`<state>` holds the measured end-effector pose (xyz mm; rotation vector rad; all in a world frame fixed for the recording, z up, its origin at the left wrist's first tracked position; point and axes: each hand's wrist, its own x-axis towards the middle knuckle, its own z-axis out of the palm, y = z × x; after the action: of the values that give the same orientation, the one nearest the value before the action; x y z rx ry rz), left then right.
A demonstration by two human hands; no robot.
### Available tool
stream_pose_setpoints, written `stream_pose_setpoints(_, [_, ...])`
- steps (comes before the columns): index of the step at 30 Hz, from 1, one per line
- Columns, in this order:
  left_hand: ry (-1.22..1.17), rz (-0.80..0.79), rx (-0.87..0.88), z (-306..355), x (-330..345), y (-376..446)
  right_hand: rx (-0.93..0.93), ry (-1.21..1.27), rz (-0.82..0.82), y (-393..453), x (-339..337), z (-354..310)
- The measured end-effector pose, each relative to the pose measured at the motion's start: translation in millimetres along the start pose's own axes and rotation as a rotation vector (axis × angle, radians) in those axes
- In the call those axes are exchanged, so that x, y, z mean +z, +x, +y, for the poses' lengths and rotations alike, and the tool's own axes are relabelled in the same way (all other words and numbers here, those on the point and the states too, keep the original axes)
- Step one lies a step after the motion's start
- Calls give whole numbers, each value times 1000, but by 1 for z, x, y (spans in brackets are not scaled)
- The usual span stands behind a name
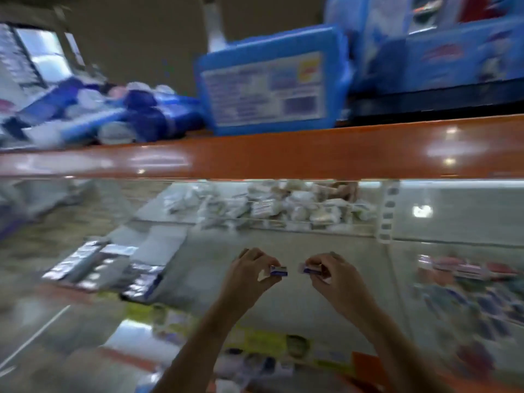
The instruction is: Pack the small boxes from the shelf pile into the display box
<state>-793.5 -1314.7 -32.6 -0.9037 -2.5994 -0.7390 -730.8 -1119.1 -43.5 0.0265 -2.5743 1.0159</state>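
Each hand pinches one small box between thumb and curled fingers: the left hand [249, 269] holds a blue-and-white box [278, 270], the right hand [326, 269] holds another box [309, 269]. The two boxes sit near each other, apart, raised over the glass counter [215, 259]. Beyond them, under an orange shelf edge [283, 154], lies a pile [283, 207] of pale packets. On top of that shelf stands a blue pack [269, 86]. Everything is blurred.
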Motion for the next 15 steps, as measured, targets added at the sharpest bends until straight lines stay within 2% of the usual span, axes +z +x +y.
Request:
stream_pose_setpoints(8, [102,53,-181,-146,-112,-91,-173,143,-157,25,148,-136])
stream_pose_setpoints(15, [66,87,-260,-236,-162,-130,-229,125,-231,51,236,-203])
